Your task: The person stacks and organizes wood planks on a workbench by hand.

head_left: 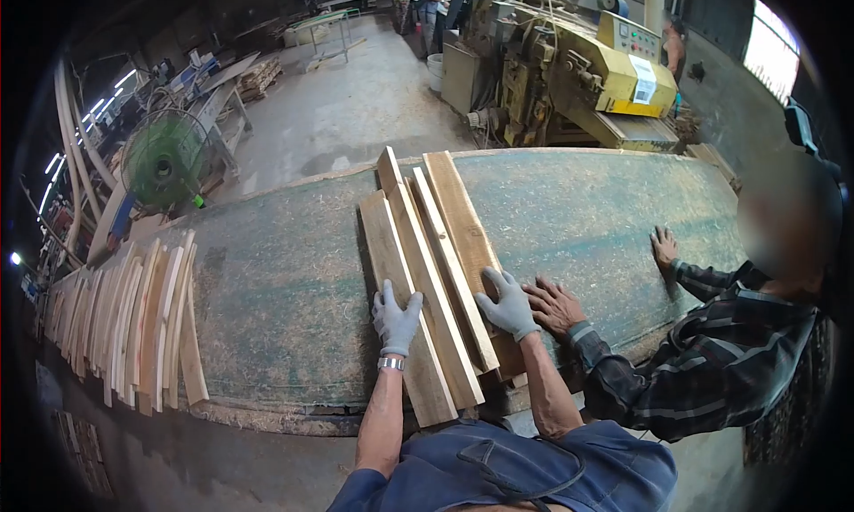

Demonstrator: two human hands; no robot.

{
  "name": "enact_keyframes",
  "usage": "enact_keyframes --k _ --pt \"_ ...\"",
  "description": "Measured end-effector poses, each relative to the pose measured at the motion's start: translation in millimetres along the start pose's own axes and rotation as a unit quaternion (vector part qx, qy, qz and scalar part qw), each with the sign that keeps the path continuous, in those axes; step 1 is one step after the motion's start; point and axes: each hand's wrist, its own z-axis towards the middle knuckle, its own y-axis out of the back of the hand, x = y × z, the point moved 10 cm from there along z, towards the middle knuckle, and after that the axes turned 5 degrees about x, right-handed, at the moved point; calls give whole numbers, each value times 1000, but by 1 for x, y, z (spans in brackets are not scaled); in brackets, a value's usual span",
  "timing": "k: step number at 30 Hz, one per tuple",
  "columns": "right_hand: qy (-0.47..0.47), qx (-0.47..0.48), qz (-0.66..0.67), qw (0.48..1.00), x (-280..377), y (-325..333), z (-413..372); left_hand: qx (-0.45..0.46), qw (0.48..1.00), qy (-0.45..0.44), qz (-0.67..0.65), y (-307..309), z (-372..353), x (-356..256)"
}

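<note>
Rests left hand (397,323) and right hand (509,309), grip of both spread, on boards (388,249) mid-frame on table (276,290); shows strips (165,312) already lined up lower left, central boards apparently left to deal with.

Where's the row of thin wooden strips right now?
In the head view, the row of thin strips lies across the worktable's left end, left of the left hand, with the green fan standing beyond it.

On my feed, I see a green table (285,281), tan boards (389,254) on it, a yellow machine (614,92) beyond it, a dark plaid shirt (721,361) beside it.
</note>
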Motion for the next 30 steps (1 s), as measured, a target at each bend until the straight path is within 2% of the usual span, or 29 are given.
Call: enact_keyframes --k 30 --pt "5 -5 -8 1000 2 1 0 12 1000 10 -7 -1 0 2"
